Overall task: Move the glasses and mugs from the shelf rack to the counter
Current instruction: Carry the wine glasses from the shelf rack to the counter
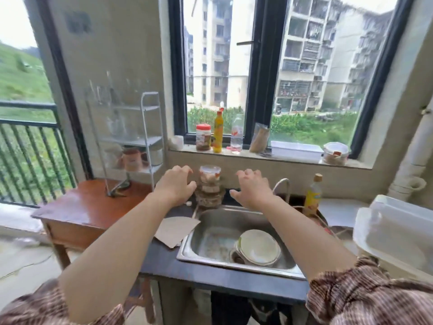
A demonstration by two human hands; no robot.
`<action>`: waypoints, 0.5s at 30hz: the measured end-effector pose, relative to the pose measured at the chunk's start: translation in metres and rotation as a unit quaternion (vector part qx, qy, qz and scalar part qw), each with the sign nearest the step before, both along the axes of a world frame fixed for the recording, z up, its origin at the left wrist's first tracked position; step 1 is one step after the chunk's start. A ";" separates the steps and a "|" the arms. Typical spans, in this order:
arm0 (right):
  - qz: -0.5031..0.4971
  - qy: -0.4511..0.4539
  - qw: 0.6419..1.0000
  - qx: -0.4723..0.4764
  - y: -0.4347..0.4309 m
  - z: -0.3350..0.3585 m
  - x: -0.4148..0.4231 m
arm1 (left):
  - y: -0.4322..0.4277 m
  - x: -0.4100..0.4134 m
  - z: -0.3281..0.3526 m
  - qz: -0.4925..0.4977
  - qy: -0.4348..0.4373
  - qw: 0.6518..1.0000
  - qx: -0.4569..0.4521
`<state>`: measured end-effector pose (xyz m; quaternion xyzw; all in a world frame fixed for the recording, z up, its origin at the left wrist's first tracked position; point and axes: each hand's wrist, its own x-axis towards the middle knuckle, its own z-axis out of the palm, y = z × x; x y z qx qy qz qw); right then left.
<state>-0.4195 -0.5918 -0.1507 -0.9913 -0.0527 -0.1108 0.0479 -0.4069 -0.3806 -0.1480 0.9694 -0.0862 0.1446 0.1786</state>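
A white wire shelf rack (150, 127) stands on a brown wooden table (89, 207) at the left, blurred by motion. On its lower tier sit an orange mug (131, 159) and a clear glass (156, 157); pale glasses show faintly on the middle tier (121, 127). My left hand (175, 186) hovers right of the rack, fingers curled apart, holding nothing. My right hand (251, 190) is spread open above the back of the sink. The dark counter (164, 261) runs along the sink's front and left.
A steel sink (210, 240) holds a bowl (257, 247). Stacked jars (209, 188) stand between my hands, with a tap (282, 186) and yellow bottle (312, 195) to the right. Cardboard (175, 231) lies on the counter. Bottles and jars line the windowsill (293, 160). Plastic containers (393, 231) sit far right.
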 end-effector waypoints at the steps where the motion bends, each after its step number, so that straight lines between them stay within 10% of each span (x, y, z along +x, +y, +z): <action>1: 0.014 -0.003 1.000 0.004 0.017 0.002 0.020 | 0.015 0.016 0.002 0.010 -0.002 1.000 0.004; 15: 0.116 -0.053 0.991 0.044 0.216 0.071 0.257 | 0.180 0.235 0.060 0.087 -0.046 0.993 -0.060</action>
